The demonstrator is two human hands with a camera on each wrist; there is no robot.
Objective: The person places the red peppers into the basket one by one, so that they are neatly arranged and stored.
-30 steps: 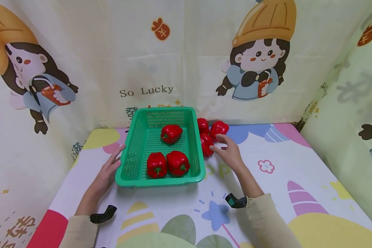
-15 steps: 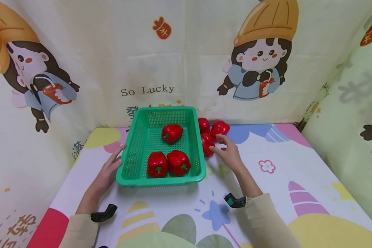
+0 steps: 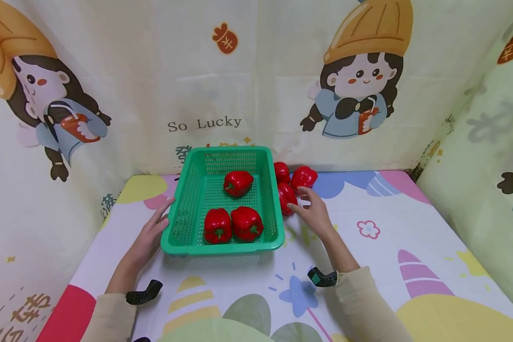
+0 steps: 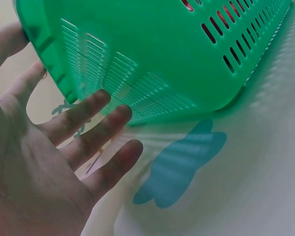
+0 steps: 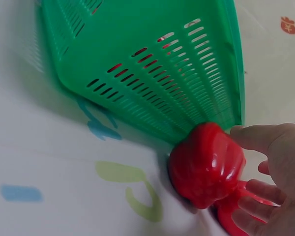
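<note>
A green perforated plastic basket (image 3: 222,249) stands on the table with three red bell peppers inside: one bell pepper (image 3: 238,184) farther back, and a pair, a left pepper (image 3: 217,226) and a right pepper (image 3: 247,223), near the front. My left hand (image 3: 147,240) is at the basket's left side, fingers spread and fairly straight, with fingertips by the wall in the left wrist view. My right hand (image 3: 316,213) is beside a red bell pepper (image 5: 206,167) outside the basket's right wall. Its fingers are loosely bent and grip nothing; the thumb tip appears close to that pepper, contact unclear.
Two more red bell peppers, a left one (image 3: 281,172) and a right one (image 3: 303,177), lie behind the pepper by my right hand. A printed cloth covers the table (image 3: 367,266). A patterned curtain (image 3: 273,95) rises behind its back edge.
The head view has shifted very slightly. Both hands, the basket and the peppers stay nearly where they were.
</note>
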